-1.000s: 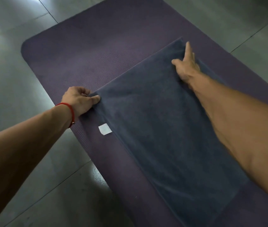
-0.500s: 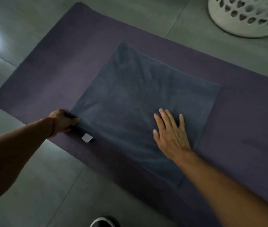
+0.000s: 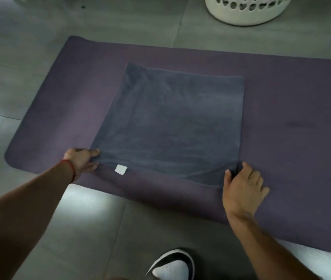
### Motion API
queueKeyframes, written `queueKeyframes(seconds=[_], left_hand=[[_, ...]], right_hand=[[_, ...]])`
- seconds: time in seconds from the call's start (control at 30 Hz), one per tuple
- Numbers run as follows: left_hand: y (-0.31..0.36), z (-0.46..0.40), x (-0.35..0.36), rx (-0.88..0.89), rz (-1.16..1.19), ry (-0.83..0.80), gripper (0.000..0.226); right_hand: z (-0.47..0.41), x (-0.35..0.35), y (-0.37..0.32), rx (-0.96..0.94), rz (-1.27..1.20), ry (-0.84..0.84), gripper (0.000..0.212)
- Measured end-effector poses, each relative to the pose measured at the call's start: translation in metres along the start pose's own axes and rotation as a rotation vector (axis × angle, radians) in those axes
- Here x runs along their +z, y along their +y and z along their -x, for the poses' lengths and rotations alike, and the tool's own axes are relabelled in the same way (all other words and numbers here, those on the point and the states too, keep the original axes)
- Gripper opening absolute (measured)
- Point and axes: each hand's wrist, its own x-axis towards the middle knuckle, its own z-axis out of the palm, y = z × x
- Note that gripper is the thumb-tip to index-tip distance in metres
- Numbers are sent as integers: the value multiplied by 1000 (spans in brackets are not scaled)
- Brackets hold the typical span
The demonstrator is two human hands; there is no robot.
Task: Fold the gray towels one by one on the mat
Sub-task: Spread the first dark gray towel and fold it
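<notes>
A gray towel [image 3: 172,122] lies flat and roughly square on the purple mat [image 3: 75,102]. A small white label [image 3: 120,169] sticks out at its near edge. My left hand [image 3: 81,159], with a red band at the wrist, pinches the towel's near left corner. My right hand [image 3: 241,188] grips the near right corner, thumb on the cloth and fingers curled at its edge.
A white perforated laundry basket [image 3: 245,11] stands on the grey tiled floor beyond the mat at the top right. A black-and-white shoe [image 3: 172,265] is on the tiles near the bottom edge. The mat extends off to the right.
My right hand left the middle of the towel and came back to take hold of the near right corner. My left hand kept its corner. The view swung so the towel now sits square-on.
</notes>
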Motion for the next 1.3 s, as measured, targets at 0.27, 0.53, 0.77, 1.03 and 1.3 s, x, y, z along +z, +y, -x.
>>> queueKeyframes(seconds=[0.27,0.53,0.77,1.03,1.3], left_hand=[[-5,15,-10,231,104,-82,19],[-64,10,-24,198,144,-72,29],[-45,30,-55,407,37,-368,29],[64,8,-69,273,-155,-655,44],[174,-45,4,497,-340,-257,11]], right_hand=[[5,-11,-12,313,-335,-154,36],[28,-8,15,427,-599,-239,21],[29,-38,21,315,-1133,-337,9],[-42,-69,10,250,-1375,-584,21],[-159,-72,-39,105,-986,-214,22]])
